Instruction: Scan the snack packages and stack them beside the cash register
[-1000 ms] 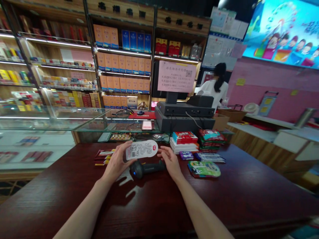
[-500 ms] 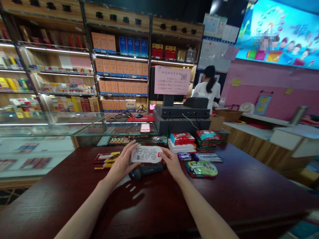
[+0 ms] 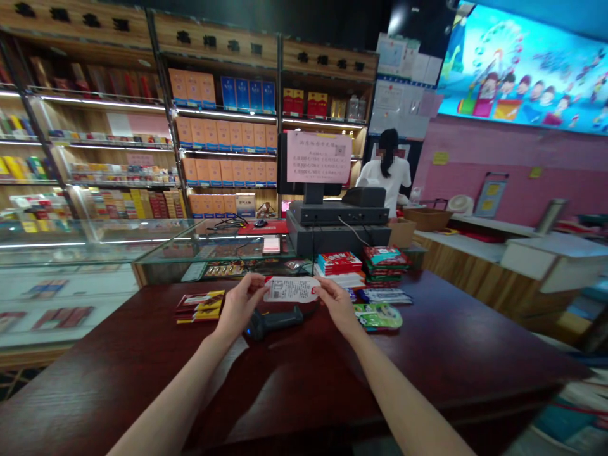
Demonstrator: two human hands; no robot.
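A white, flat snack packet (image 3: 292,289) with rounded ends, fine print and a barcode is held up above the counter. My left hand (image 3: 240,305) pinches its left end, and my right hand (image 3: 336,305) pinches the right end, where a small red mark shows. Below the packet a black barcode scanner (image 3: 273,322) lies on the dark wooden counter (image 3: 294,386), its blue light lit. Left of my left hand are several red and yellow packets (image 3: 202,306). A green packet (image 3: 380,316) lies just beyond my right wrist, partly covered by it.
Behind my right hand are stacked red and white boxes (image 3: 339,266), dark packets (image 3: 386,266) and a purple-white packet (image 3: 386,296). A cash register (image 3: 337,221) stands on the glass case. Another person (image 3: 387,174) stands behind it, back turned. Stocked shelves (image 3: 223,152) line the wall.
My left hand has shifted from a wider, spread grip to a pinch on the packet's left end. The packet has moved slightly right and up from the scanner. The view has shifted a little.
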